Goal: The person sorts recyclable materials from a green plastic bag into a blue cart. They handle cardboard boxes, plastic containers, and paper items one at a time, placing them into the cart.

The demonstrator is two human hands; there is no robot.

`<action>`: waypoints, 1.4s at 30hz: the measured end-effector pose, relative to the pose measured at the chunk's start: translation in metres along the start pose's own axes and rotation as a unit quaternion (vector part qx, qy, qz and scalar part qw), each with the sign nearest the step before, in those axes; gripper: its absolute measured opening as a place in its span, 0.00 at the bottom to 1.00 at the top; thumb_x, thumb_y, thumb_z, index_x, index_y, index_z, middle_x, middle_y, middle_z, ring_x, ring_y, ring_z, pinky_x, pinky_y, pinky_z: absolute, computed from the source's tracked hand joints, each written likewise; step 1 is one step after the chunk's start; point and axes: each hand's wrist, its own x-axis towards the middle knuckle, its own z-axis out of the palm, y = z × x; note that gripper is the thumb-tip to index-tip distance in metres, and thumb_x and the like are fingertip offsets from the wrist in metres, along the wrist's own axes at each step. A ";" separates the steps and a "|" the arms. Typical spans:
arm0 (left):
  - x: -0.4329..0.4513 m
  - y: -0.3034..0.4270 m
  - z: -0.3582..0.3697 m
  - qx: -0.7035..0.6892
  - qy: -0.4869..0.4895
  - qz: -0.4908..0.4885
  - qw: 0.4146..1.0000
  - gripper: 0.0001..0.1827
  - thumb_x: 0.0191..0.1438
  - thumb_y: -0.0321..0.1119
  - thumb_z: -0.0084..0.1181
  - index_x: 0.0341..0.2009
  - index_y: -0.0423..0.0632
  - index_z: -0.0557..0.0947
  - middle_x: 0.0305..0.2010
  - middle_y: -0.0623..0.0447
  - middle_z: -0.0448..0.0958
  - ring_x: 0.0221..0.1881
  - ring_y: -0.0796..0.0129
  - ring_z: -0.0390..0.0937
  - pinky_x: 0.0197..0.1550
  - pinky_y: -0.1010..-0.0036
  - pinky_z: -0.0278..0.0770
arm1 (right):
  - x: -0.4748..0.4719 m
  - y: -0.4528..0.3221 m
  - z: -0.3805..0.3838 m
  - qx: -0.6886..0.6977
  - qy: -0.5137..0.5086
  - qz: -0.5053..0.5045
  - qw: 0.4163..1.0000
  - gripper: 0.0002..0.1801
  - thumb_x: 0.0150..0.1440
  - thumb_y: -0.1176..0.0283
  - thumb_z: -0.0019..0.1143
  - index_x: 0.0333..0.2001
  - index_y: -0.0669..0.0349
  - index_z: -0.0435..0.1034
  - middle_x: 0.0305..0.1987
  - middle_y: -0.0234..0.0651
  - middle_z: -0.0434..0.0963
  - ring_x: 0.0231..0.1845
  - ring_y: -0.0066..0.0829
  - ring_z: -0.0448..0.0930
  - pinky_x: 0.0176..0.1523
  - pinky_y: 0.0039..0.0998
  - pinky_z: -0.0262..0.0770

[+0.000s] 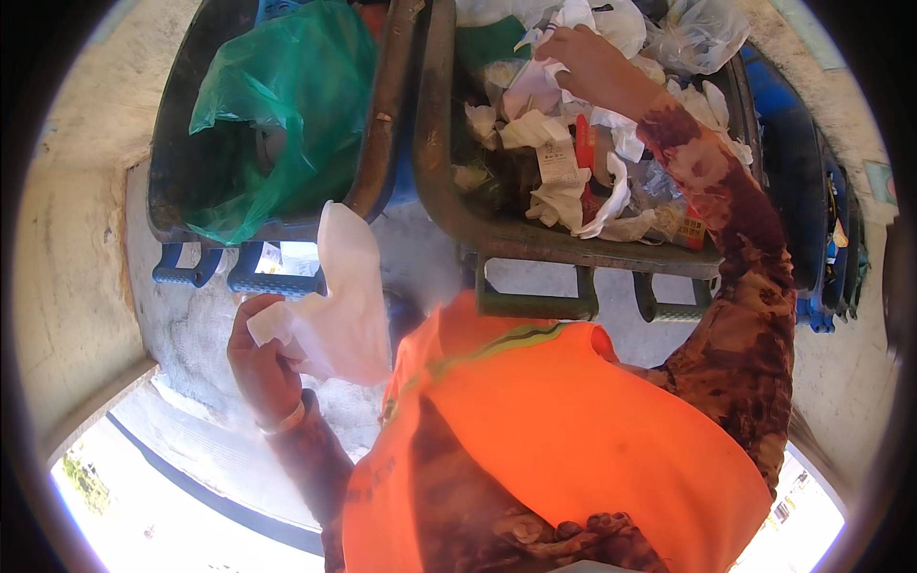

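My left hand (269, 365) pinches a thin, whitish translucent plastic bag (351, 308) between thumb and fingers. The bag hangs open beside my orange vest, in front of the bins. My right hand (591, 68) reaches into the right-hand waste bin (501, 240). Its bent fingers grip crumpled whitish paper (534, 89) at the top of the heap; the fingertips are partly hidden. Below that hand lie torn white tissues (559, 204), a printed paper slip (557, 159) and a red wrapper (585, 143).
A green plastic bag (301, 107) lines the left-hand bin (168, 179). Clear plastic bags (698, 36) top the right-hand heap. More blue bins (788, 157) stand at right. A pale wall (79, 236) borders the left, and handles (537, 304) jut from the bins towards me.
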 end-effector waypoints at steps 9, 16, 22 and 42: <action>-0.008 0.002 0.007 0.014 0.027 0.030 0.999 0.17 0.48 0.18 0.45 0.44 0.39 0.79 0.40 0.51 0.76 0.41 0.70 0.76 0.43 0.79 0.75 | 0.088 0.029 0.046 -0.116 0.035 0.155 0.980 0.23 0.44 0.59 0.69 0.46 0.52 0.77 0.49 0.35 0.79 0.57 0.46 0.71 0.55 0.55 0.67; -0.011 -0.003 0.005 -0.033 0.020 0.045 0.998 0.16 0.50 0.20 0.46 0.44 0.39 0.79 0.39 0.52 0.76 0.40 0.72 0.76 0.42 0.80 0.75 | 0.093 0.089 0.036 -0.055 -0.024 0.236 0.970 0.20 0.46 0.53 0.65 0.42 0.49 0.80 0.45 0.35 0.82 0.49 0.49 0.78 0.55 0.61 0.65; -0.007 -0.005 0.008 -0.029 -0.023 0.056 0.998 0.14 0.52 0.23 0.50 0.44 0.39 0.79 0.39 0.53 0.77 0.38 0.72 0.77 0.41 0.80 0.76 | 0.082 0.056 0.048 -0.017 0.106 0.122 0.987 0.19 0.44 0.54 0.70 0.39 0.49 0.80 0.44 0.33 0.81 0.55 0.48 0.74 0.54 0.59 0.68; -0.010 -0.012 0.003 -0.019 0.020 0.064 0.998 0.21 0.44 0.20 0.40 0.44 0.37 0.78 0.39 0.51 0.76 0.39 0.71 0.75 0.41 0.80 0.74 | 0.024 0.085 -0.020 0.045 0.226 0.090 0.969 0.11 0.52 0.71 0.62 0.41 0.57 0.76 0.40 0.35 0.81 0.44 0.37 0.78 0.49 0.36 0.73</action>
